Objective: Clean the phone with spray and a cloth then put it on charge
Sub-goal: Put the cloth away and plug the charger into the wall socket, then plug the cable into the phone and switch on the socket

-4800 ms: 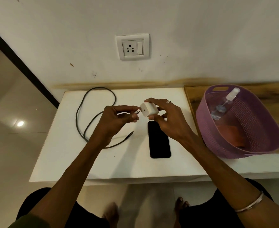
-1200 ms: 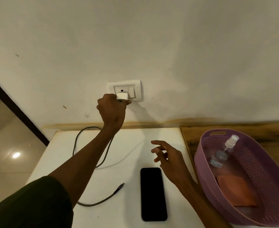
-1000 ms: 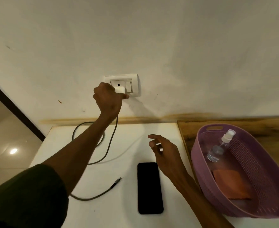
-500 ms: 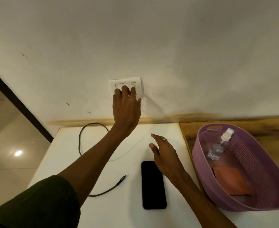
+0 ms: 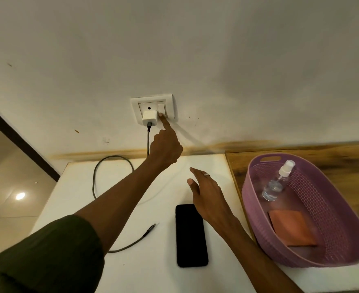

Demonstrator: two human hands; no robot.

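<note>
Left hand (image 5: 166,148) is now reaching up to the wall plate (image 5: 153,108) at upper centre, index fingertip pressing the switch (image 5: 161,107) beside the plugged-in charger (image 5: 149,118), other fingers curled and holding nothing; half a second ago its flat fingers were covering the socket. Right hand (image 5: 208,195) is hovering open, fingers relaxed, holding nothing, just above the phone (image 5: 191,234). That phone is lying screen-up at lower centre, on the table (image 5: 79,193), its long axis running toward the wall. Cable (image 5: 148,140) is hanging from the charger, its free plug (image 5: 152,227) lying left of the phone.
</note>
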